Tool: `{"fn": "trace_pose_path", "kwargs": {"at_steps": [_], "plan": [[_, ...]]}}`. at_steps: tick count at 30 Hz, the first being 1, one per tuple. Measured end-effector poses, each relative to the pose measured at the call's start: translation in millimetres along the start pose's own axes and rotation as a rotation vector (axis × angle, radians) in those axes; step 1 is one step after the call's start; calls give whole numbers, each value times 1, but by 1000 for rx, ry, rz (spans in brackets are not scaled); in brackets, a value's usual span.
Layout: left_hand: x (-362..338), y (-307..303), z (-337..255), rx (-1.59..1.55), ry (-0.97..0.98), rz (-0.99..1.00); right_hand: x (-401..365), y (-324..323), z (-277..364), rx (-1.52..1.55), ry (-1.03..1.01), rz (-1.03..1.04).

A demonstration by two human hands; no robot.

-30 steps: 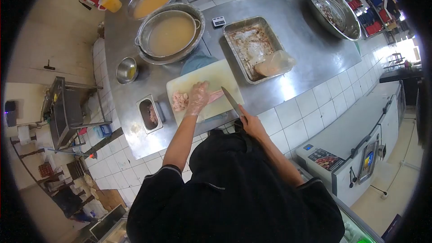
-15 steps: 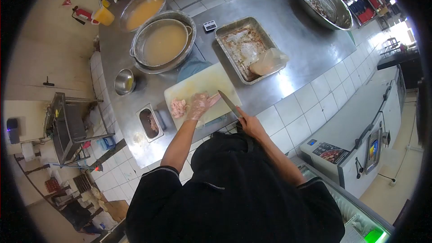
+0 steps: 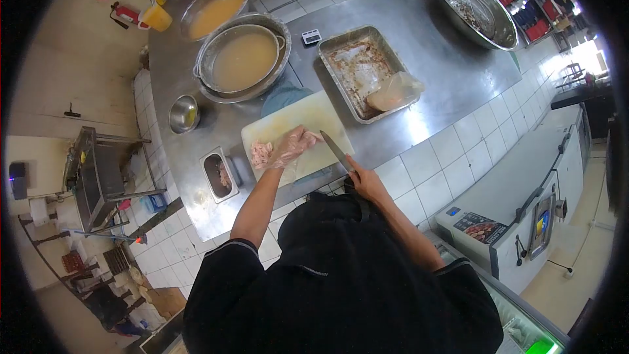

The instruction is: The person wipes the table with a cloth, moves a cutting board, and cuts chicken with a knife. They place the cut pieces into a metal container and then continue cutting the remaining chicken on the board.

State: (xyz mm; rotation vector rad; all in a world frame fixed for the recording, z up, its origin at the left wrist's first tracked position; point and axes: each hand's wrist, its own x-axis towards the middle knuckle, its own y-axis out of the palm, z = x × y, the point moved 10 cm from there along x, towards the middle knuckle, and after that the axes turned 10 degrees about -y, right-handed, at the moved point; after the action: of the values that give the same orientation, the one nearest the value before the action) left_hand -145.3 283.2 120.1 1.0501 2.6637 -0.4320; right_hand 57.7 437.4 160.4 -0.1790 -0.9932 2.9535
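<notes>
A white cutting board (image 3: 298,115) lies on the steel counter in front of me. My left hand (image 3: 290,145), in a thin clear glove, presses down on a strip of raw meat (image 3: 312,136) on the board. A small pile of cut meat (image 3: 261,153) lies just left of that hand. My right hand (image 3: 365,180) grips the handle of a knife (image 3: 337,149), whose blade points up and left with its tip close to the meat under my left fingers.
A small steel container (image 3: 217,175) with meat sits left of the board. Behind are a baking tray (image 3: 354,69) holding a bagged item (image 3: 395,92), two large bowls of yellowish liquid (image 3: 244,59), a small bowl (image 3: 184,113), a big steel bowl (image 3: 475,8) and a timer (image 3: 310,37).
My left hand went from lying flat on the board to bunching over the meat strip. The knife tip shifted slightly toward the meat. The view wobbled a little.
</notes>
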Motion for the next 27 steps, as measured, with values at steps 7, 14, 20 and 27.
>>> {"fn": "trace_pose_path", "kwargs": {"at_steps": [7,14,20,27], "plan": [[2,0,2,-12,43,-29,-2,-2,0,11,32,11],[-4,-10,14,499,-29,-27,-1,1,-5,1,90,72],[-17,-9,-11,420,-170,-91,1,0,-1,28,44,37],[-25,-3,-30,262,-53,-125,1,1,-2,28,-30,-20]]}}
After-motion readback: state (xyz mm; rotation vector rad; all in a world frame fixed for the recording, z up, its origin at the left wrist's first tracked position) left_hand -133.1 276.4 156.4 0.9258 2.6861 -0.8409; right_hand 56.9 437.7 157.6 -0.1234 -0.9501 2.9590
